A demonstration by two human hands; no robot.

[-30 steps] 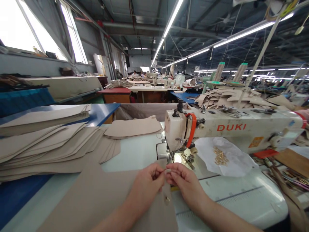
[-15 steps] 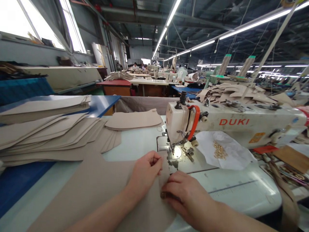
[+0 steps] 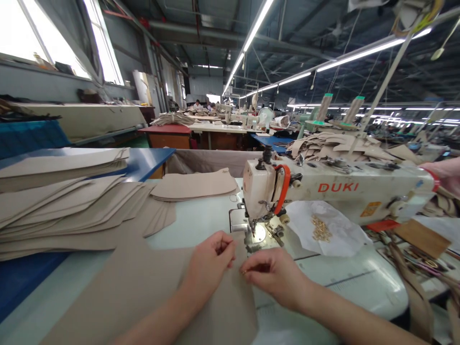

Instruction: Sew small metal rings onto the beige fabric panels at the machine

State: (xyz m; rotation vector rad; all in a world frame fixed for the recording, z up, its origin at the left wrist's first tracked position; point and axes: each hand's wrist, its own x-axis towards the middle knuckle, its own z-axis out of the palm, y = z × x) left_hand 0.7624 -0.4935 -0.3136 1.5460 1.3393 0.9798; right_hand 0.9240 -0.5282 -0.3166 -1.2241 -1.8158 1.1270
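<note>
A large beige fabric piece [image 3: 136, 287] lies on the sewing table in front of me. My left hand [image 3: 210, 263] rests on its right edge with the fingers curled and pinched on the cloth. My right hand [image 3: 271, 273] is closed in a pinch on a small gold metal fitting at the fabric's edge, just left of its fingertips. Both hands sit just in front of the needle and presser foot [image 3: 257, 232] of a white DUKI sewing machine [image 3: 323, 189].
Stacks of cut beige panels [image 3: 68, 201] fill the left side, another small stack [image 3: 194, 184] lies behind. A white sheet with gold fittings [image 3: 319, 227] sits under the machine arm. Another person's hand [image 3: 445, 175] shows at the far right. Straps and clutter [image 3: 413, 258] lie at right.
My right hand has lifted off the fabric and now pinches the small gold fitting at the cloth's edge. My left hand stayed curled on the fabric near the presser foot.
</note>
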